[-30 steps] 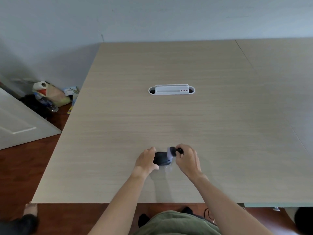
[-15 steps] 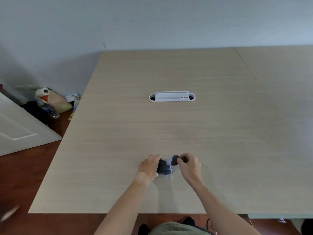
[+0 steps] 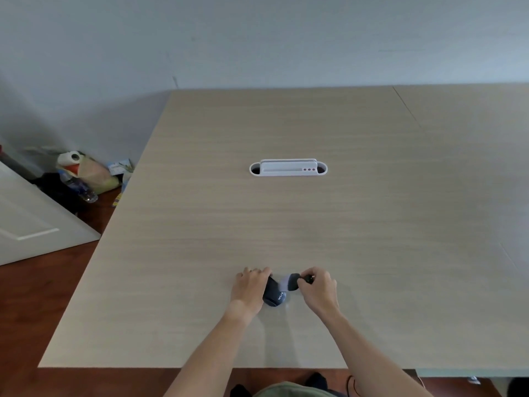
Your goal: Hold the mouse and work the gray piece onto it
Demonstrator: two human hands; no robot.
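Observation:
A small dark rounded object with white lettering (image 3: 274, 297) lies on the light wooden table (image 3: 286, 224) near its front edge. My left hand (image 3: 249, 287) grips its left side with curled fingers. My right hand (image 3: 319, 287) pinches a dark flap-like end piece (image 3: 293, 281) at the object's upper right; a pale lilac part (image 3: 283, 283) shows between the flap and the body. Both hands hide much of the object.
A white cable-port insert (image 3: 288, 168) sits in the table's middle. A seam (image 3: 406, 107) joins a second tabletop on the right. On the floor at left lie a bag with a paper roll (image 3: 86, 170), a plastic bottle (image 3: 78, 187) and a white door (image 3: 31, 222).
The dark end piece in my right hand has pulled away to the right, exposing more of the lilac part. The camera view has tilted slightly.

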